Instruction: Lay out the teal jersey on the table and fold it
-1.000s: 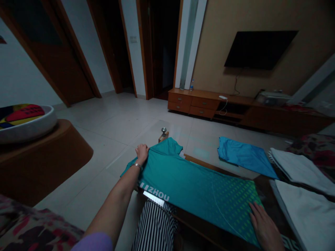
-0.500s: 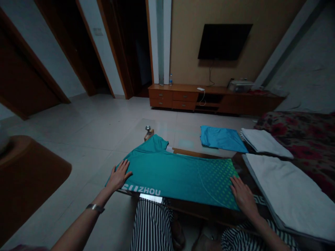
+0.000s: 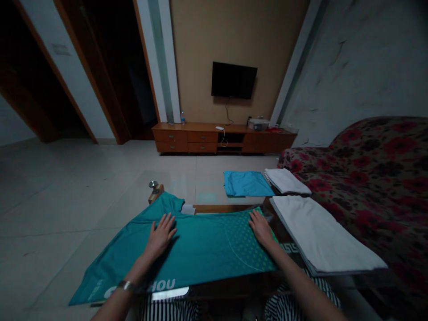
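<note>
A teal shirt (image 3: 200,249) with white lettering and a green dotted hem lies folded lengthwise across a dark glass-topped table (image 3: 234,285). My left hand (image 3: 161,234) is above its sleeve end, fingers spread; whether it touches the cloth I cannot tell. On the dotted end, near the far edge, my right hand (image 3: 261,226) rests with fingers stretched out. Neither hand grips the cloth. A sleeve points away from me at the far left, and the near left corner hangs past the table's edge.
Right of the shirt lie a folded white cloth (image 3: 321,236), a smaller white one (image 3: 287,180) and a folded blue cloth (image 3: 247,183). A flowered sofa (image 3: 361,165) borders the right side. A wooden corner piece with a metal knob (image 3: 154,187) stands at the table's far left.
My view has turned right. My left hand has moved inward and away from me over the shirt; the right has slid toward the far edge. The shirt's near left corner now spreads further out.
</note>
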Action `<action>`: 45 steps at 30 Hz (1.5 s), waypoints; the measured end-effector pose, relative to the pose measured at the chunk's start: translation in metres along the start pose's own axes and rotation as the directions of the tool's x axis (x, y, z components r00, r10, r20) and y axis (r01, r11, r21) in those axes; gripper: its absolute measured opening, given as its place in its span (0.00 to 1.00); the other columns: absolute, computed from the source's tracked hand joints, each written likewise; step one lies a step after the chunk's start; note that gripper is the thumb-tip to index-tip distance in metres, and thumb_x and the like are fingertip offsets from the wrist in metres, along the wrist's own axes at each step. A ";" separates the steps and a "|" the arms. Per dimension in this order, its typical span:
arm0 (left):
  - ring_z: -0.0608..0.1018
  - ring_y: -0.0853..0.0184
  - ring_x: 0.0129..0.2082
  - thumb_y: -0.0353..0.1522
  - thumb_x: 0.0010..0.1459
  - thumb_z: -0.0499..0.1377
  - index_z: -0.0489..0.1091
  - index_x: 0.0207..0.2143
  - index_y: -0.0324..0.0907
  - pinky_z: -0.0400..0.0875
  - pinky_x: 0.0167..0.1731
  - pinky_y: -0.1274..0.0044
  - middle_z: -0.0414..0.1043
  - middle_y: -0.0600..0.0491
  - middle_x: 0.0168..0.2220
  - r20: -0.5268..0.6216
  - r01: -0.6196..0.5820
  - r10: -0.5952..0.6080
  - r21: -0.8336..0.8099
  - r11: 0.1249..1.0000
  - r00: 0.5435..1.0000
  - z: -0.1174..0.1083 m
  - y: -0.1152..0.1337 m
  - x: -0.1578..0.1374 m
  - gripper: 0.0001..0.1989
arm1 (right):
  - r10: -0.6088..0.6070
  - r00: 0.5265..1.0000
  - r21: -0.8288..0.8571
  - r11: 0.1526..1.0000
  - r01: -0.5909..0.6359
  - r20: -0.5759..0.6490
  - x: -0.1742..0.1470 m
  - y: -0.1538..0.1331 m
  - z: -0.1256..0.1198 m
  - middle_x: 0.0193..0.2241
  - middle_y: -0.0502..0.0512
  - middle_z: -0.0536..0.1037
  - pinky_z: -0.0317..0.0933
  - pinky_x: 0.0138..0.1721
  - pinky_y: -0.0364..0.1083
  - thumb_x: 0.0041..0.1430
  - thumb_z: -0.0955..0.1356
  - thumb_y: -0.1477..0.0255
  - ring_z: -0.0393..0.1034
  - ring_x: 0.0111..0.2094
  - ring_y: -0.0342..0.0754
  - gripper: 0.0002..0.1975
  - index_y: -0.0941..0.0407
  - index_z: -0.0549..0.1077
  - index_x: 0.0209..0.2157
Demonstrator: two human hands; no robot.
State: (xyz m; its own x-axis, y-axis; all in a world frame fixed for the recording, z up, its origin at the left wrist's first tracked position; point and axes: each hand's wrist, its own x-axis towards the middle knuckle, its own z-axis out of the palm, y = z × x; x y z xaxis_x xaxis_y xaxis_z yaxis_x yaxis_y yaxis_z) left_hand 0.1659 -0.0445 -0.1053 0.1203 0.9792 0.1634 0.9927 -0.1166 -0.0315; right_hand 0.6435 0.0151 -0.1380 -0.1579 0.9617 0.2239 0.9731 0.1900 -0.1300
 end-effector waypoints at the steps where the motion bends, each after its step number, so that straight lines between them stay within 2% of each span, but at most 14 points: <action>1: 0.48 0.58 0.67 0.43 0.65 0.43 0.53 0.64 0.46 0.45 0.61 0.55 0.44 0.50 0.67 0.008 0.006 -0.005 -0.021 1.000 1.000 0.004 0.010 0.011 0.28 | 0.014 1.000 0.000 1.000 -0.014 0.014 0.008 -0.003 0.004 0.61 0.64 0.60 0.49 0.59 0.56 0.65 0.56 0.66 0.52 0.63 0.56 0.24 0.62 0.64 0.58; 4: 0.49 0.57 0.67 0.46 0.64 0.43 0.52 0.65 0.46 0.46 0.61 0.55 0.45 0.48 0.67 0.023 0.031 -0.029 -0.072 0.997 0.999 0.017 0.019 0.027 0.29 | 0.040 0.999 0.012 0.999 -0.040 0.005 0.017 0.004 0.024 0.61 0.65 0.61 0.49 0.58 0.57 0.65 0.54 0.66 0.52 0.62 0.57 0.25 0.63 0.65 0.58; 8: 0.49 0.58 0.67 0.48 0.64 0.42 0.50 0.65 0.48 0.45 0.62 0.56 0.45 0.49 0.67 0.008 0.010 -0.010 -0.103 0.995 1.000 0.028 0.010 0.021 0.31 | 0.004 0.995 0.030 1.000 -0.001 -0.099 0.016 0.025 0.047 0.59 0.63 0.65 0.51 0.58 0.57 0.63 0.53 0.65 0.55 0.61 0.56 0.26 0.61 0.68 0.55; 11: 0.49 0.58 0.67 0.49 0.63 0.43 0.49 0.66 0.48 0.46 0.62 0.55 0.44 0.50 0.67 -0.022 0.004 -0.007 -0.111 0.994 1.000 0.028 0.009 0.017 0.31 | 0.030 0.987 0.052 0.998 -0.021 -0.161 0.032 0.004 0.042 0.55 0.67 0.69 0.52 0.57 0.57 0.63 0.54 0.64 0.59 0.58 0.59 0.26 0.64 0.71 0.52; 14: 0.49 0.57 0.67 0.48 0.63 0.46 0.49 0.66 0.48 0.47 0.61 0.55 0.43 0.49 0.68 -0.056 0.014 -0.020 -0.111 0.994 0.998 0.024 0.011 0.016 0.32 | -0.022 0.995 0.144 0.989 0.036 -0.101 0.072 -0.067 0.025 0.50 0.67 0.72 0.54 0.55 0.53 0.63 0.55 0.68 0.63 0.53 0.57 0.23 0.64 0.71 0.51; 17: 0.51 0.55 0.66 0.43 0.63 0.48 0.54 0.64 0.44 0.48 0.61 0.56 0.48 0.45 0.66 -0.128 0.089 -0.102 -0.106 0.990 0.986 0.016 0.013 0.013 0.29 | -0.144 0.986 0.257 0.959 0.119 0.082 0.125 -0.167 0.017 0.50 0.65 0.73 0.54 0.54 0.49 0.63 0.56 0.71 0.64 0.52 0.54 0.21 0.62 0.71 0.51; 20: 0.60 0.54 0.62 0.37 0.63 0.49 0.66 0.56 0.42 0.54 0.58 0.56 0.59 0.42 0.61 -0.192 0.205 -0.225 -0.119 0.972 0.955 0.011 0.013 0.009 0.21 | -0.217 0.966 0.291 0.942 0.169 0.143 0.173 -0.265 0.026 0.48 0.64 0.74 0.55 0.52 0.47 0.63 0.60 0.67 0.66 0.51 0.52 0.20 0.62 0.71 0.50; 22: 0.65 0.54 0.58 0.34 0.62 0.48 0.70 0.52 0.44 0.57 0.56 0.56 0.65 0.42 0.57 -0.186 0.248 -0.272 -0.141 0.958 0.944 0.012 0.012 0.007 0.19 | -0.226 0.962 0.285 0.942 0.176 0.151 0.197 -0.319 0.038 0.46 0.65 0.75 0.57 0.49 0.48 0.63 0.61 0.63 0.67 0.49 0.53 0.21 0.62 0.72 0.49; 25: 0.65 0.52 0.58 0.32 0.62 0.45 0.70 0.53 0.45 0.56 0.56 0.54 0.65 0.42 0.56 -0.104 0.298 -0.319 -0.174 0.938 0.942 0.017 0.010 0.007 0.20 | -0.219 0.965 0.255 0.951 0.178 0.147 0.216 -0.382 0.056 0.45 0.68 0.74 0.58 0.45 0.50 0.62 0.62 0.58 0.66 0.47 0.56 0.23 0.62 0.73 0.46; 28: 0.57 0.49 0.63 0.36 0.63 0.45 0.65 0.58 0.47 0.50 0.59 0.50 0.57 0.43 0.62 -0.004 0.350 -0.357 -0.190 0.917 0.934 0.024 0.008 0.010 0.23 | -0.240 0.965 0.232 0.950 0.210 0.107 0.222 -0.422 0.073 0.47 0.70 0.71 0.57 0.46 0.53 0.62 0.62 0.57 0.63 0.49 0.58 0.23 0.62 0.73 0.45; 33: 0.43 0.47 0.67 0.47 0.61 0.45 0.56 0.64 0.50 0.39 0.60 0.44 0.43 0.47 0.67 0.085 0.377 -0.367 -0.201 0.904 0.926 0.036 0.007 0.014 0.30 | -0.342 0.939 0.234 0.917 0.325 0.039 0.230 -0.440 0.093 0.46 0.66 0.71 0.56 0.49 0.53 0.63 0.62 0.65 0.61 0.49 0.56 0.16 0.61 0.71 0.45; 38: 0.41 0.48 0.67 0.52 0.60 0.44 0.50 0.65 0.53 0.37 0.61 0.44 0.40 0.49 0.67 0.084 0.358 -0.348 -0.221 0.907 0.934 0.042 0.004 0.015 0.33 | -0.412 0.910 0.256 0.884 0.390 0.036 0.249 -0.436 0.098 0.44 0.62 0.72 0.55 0.49 0.49 0.63 0.62 0.70 0.62 0.48 0.53 0.11 0.59 0.72 0.42; 43: 0.44 0.48 0.67 0.52 0.60 0.44 0.51 0.65 0.50 0.42 0.61 0.45 0.40 0.47 0.67 0.072 0.352 -0.344 -0.199 0.915 0.936 0.039 0.005 0.014 0.34 | -0.283 0.957 0.254 0.932 0.258 0.069 0.250 -0.439 0.094 0.46 0.69 0.71 0.57 0.48 0.52 0.63 0.61 0.61 0.63 0.49 0.57 0.20 0.63 0.71 0.46; 45: 0.46 0.48 0.67 0.51 0.61 0.44 0.53 0.64 0.49 0.43 0.60 0.45 0.41 0.47 0.67 0.033 0.346 -0.346 -0.185 0.920 0.938 0.037 0.007 0.013 0.33 | -0.201 0.968 0.240 0.957 0.162 0.149 0.247 -0.440 0.090 0.48 0.73 0.70 0.57 0.49 0.54 0.59 0.65 0.57 0.63 0.52 0.60 0.25 0.64 0.70 0.47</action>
State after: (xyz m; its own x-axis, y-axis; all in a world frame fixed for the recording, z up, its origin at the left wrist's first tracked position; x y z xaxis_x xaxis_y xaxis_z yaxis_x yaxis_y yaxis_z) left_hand 0.1739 -0.0263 -0.1403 -0.2307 0.9641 0.1312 0.9570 0.2005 0.2095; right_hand 0.1615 0.1867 -0.1126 -0.3736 0.9223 0.0992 0.8656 0.3850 -0.3202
